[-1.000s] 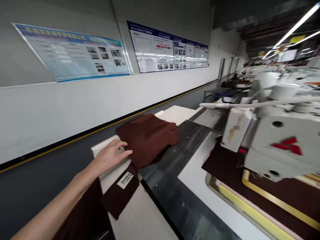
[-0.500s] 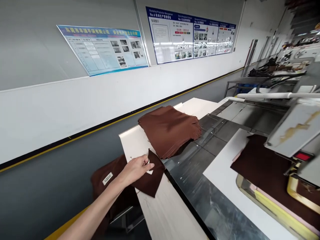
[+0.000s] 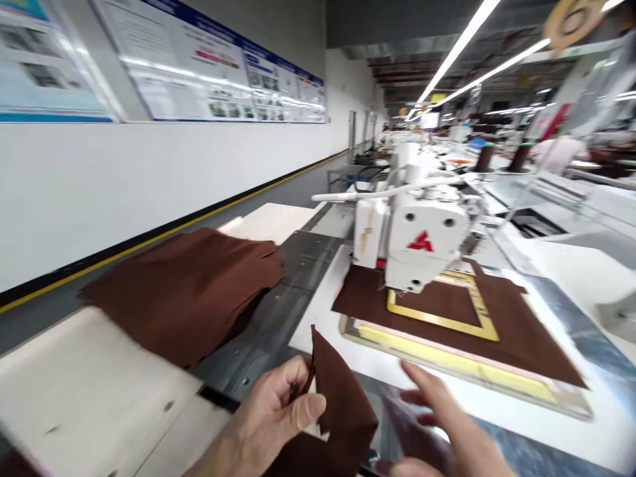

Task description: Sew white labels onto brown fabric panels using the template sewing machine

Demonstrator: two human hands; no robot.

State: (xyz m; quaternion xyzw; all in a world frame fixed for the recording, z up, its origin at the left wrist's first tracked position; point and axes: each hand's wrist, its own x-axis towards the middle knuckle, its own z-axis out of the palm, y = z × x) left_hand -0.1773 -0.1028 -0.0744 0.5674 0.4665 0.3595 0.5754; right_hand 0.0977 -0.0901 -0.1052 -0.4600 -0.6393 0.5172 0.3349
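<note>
Here, in front of the sewing machine point(image 3: 424, 245), the left hand point(image 3: 273, 417) pinches a folded brown fabric piece point(image 3: 345, 407) between thumb and fingers. To its right, nearer the wearer than the machine, the right hand point(image 3: 454, 427) hovers, fingers apart. Under the machine's head, a yellow frame point(image 3: 479, 329) lies on a dark brown panel point(image 3: 539, 341); left of it, stacked brown fabric point(image 3: 189, 288).

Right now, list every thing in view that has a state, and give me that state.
Left hand: fingers pinching the small brown piece.
Right hand: open, fingers spread, blurred.
Small brown piece: bent, one corner up.
Brown fabric pile: lying stacked, edges uneven.
Yellow frame: flat on dark fabric.
Sewing machine: running or stopped, cannot tell.
Ceiling light: lit.
</note>
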